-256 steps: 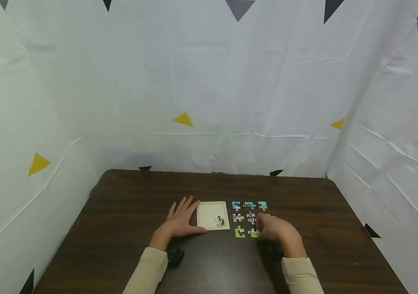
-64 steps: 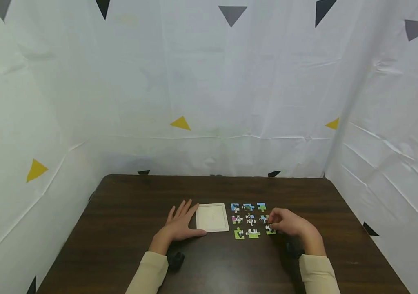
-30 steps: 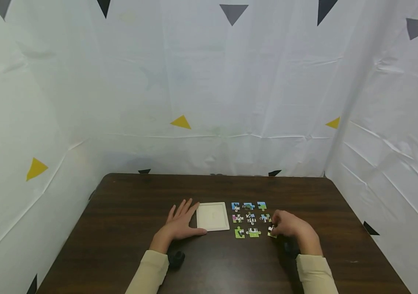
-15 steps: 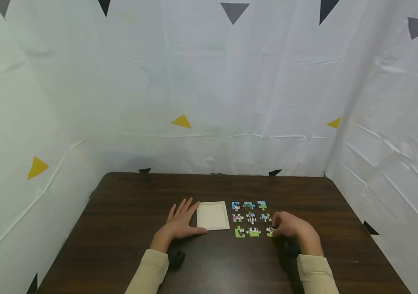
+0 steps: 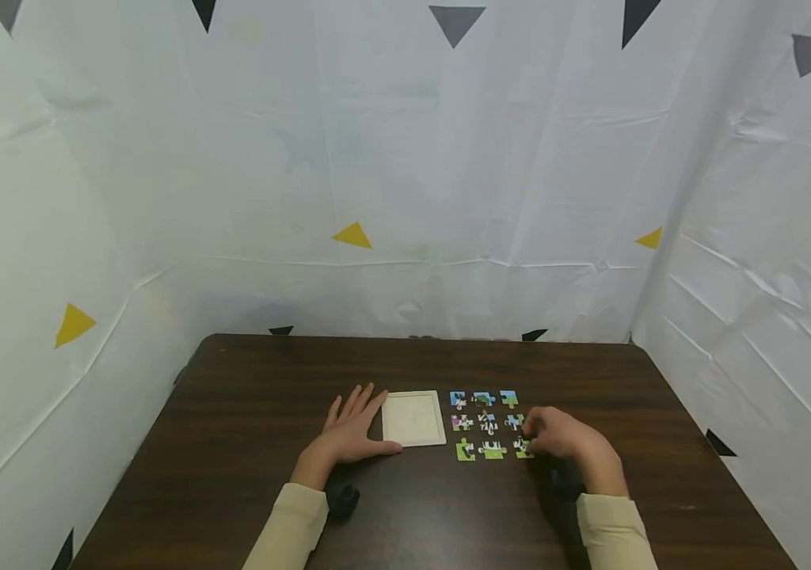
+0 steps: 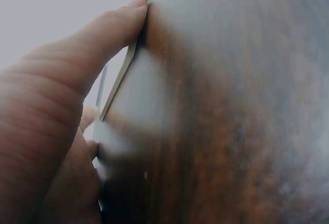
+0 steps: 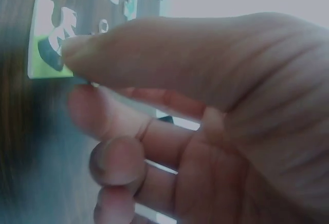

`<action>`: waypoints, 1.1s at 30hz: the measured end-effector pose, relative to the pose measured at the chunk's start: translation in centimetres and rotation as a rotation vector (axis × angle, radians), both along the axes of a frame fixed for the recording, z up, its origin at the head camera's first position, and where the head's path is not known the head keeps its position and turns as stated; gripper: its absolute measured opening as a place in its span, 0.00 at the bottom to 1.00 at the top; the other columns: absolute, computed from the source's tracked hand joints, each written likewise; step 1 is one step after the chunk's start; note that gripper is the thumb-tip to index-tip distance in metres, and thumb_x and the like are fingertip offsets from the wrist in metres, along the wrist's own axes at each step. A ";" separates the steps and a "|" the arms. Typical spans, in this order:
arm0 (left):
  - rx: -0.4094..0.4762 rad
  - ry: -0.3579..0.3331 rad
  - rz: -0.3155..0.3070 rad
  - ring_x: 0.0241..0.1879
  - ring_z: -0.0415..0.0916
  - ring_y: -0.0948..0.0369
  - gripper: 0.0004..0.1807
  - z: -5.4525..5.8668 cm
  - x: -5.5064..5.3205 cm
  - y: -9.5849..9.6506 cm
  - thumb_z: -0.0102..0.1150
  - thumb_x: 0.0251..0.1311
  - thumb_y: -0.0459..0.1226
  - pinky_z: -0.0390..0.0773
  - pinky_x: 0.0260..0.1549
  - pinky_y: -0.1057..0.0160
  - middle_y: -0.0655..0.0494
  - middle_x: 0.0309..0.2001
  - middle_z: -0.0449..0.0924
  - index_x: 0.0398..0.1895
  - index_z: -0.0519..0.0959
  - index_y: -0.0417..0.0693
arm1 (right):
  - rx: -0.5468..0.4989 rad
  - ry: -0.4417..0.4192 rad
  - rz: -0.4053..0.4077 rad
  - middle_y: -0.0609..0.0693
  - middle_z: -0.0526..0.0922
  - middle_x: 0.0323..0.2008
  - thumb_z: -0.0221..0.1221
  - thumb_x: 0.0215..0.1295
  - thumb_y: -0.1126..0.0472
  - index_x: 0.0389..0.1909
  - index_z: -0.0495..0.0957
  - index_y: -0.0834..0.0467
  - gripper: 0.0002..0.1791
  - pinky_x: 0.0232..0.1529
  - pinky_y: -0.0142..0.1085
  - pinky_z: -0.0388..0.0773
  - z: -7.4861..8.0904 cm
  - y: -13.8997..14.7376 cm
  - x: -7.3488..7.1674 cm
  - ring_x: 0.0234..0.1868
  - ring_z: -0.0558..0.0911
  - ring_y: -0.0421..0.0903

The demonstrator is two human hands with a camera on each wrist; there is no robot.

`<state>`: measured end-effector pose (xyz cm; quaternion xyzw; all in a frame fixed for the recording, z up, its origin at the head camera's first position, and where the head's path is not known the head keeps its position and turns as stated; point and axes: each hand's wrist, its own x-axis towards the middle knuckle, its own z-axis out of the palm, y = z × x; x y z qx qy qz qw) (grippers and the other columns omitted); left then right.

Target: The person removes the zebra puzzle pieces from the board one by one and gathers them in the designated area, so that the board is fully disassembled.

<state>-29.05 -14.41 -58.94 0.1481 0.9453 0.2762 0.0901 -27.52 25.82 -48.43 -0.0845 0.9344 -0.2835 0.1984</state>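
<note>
My left hand [image 5: 348, 438] holds the left side of a square pale puzzle tray [image 5: 413, 418], fingers spread, thumb at its near corner. In the left wrist view, the left thumb [image 6: 97, 41] presses along the tray's edge [image 6: 122, 75]. My right hand [image 5: 565, 443] pinches the right edge of a green-and-white puzzle piece [image 5: 523, 448] at the near right of a grid of pieces. In the right wrist view, thumb and curled forefinger meet at that piece [image 7: 49, 54], which looks flat on the table; its covered edge is hidden.
Several other puzzle pieces lie in spaced rows right of the tray, among them a bottom middle piece [image 5: 493, 450] and a top right piece [image 5: 508, 399]. Dark wood table [image 5: 249, 412] surrounds them. White cloth [image 5: 405, 158] hangs behind.
Earliest, a piece lay in the tray's near right corner; now the tray is bare. The corner piece, tilted a second ago, lies flat and slightly farther left. My left hand has kept its place.
</note>
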 end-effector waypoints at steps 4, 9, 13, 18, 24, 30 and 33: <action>0.010 0.002 -0.004 0.90 0.32 0.48 0.68 0.1 0.0 0.1 0.67 0.55 0.75 0.27 0.83 0.34 0.52 0.90 0.38 0.91 0.43 0.64 | -0.034 0.045 0.031 0.53 0.81 0.33 0.66 0.70 0.68 0.44 0.79 0.65 0.07 0.35 0.41 0.76 0.3 0.5 0.0 0.33 0.77 0.47; 0.020 -0.007 -0.009 0.90 0.32 0.48 0.67 0.0 -0.1 0.0 0.66 0.55 0.75 0.28 0.83 0.34 0.52 0.90 0.39 0.91 0.44 0.64 | -0.068 0.078 0.054 0.52 0.81 0.34 0.64 0.76 0.60 0.43 0.79 0.62 0.08 0.34 0.40 0.76 0.4 0.5 0.1 0.32 0.78 0.46; 0.044 -0.011 -0.023 0.90 0.33 0.47 0.64 0.2 -0.2 -0.3 0.63 0.58 0.76 0.29 0.83 0.33 0.51 0.90 0.41 0.90 0.47 0.63 | -0.063 0.092 0.063 0.51 0.80 0.36 0.63 0.78 0.56 0.45 0.80 0.61 0.10 0.34 0.40 0.75 0.6 -0.4 0.2 0.33 0.76 0.46; 0.088 -0.024 -0.061 0.89 0.34 0.43 0.64 0.8 -0.1 -0.8 0.67 0.57 0.74 0.30 0.82 0.31 0.48 0.90 0.41 0.90 0.49 0.61 | -0.062 0.084 0.072 0.51 0.78 0.35 0.62 0.79 0.53 0.47 0.80 0.59 0.11 0.33 0.41 0.73 1.0 -1.6 0.4 0.33 0.75 0.46; 0.092 -0.039 -0.083 0.89 0.33 0.43 0.64 0.6 -0.6 -1.5 0.72 0.58 0.69 0.28 0.83 0.32 0.49 0.90 0.40 0.90 0.49 0.60 | -0.071 0.078 0.079 0.51 0.81 0.38 0.62 0.80 0.54 0.50 0.80 0.59 0.12 0.34 0.42 0.75 1.6 -2.4 0.4 0.36 0.78 0.48; 0.111 -0.036 -0.079 0.89 0.34 0.44 0.62 0.1 -0.9 -1.8 0.72 0.59 0.67 0.30 0.83 0.31 0.50 0.90 0.40 0.90 0.50 0.60 | -0.075 0.075 0.085 0.53 0.83 0.40 0.62 0.80 0.54 0.52 0.80 0.60 0.13 0.36 0.42 0.77 1.7 -2.5 0.4 0.38 0.81 0.50; 0.111 -0.037 -0.079 0.89 0.34 0.44 0.61 0.1 -0.9 -1.8 0.72 0.60 0.67 0.29 0.83 0.31 0.50 0.90 0.40 0.90 0.50 0.61 | -0.087 0.066 0.083 0.55 0.83 0.40 0.61 0.80 0.54 0.53 0.80 0.61 0.14 0.35 0.42 0.77 1.7 -2.5 0.5 0.38 0.81 0.50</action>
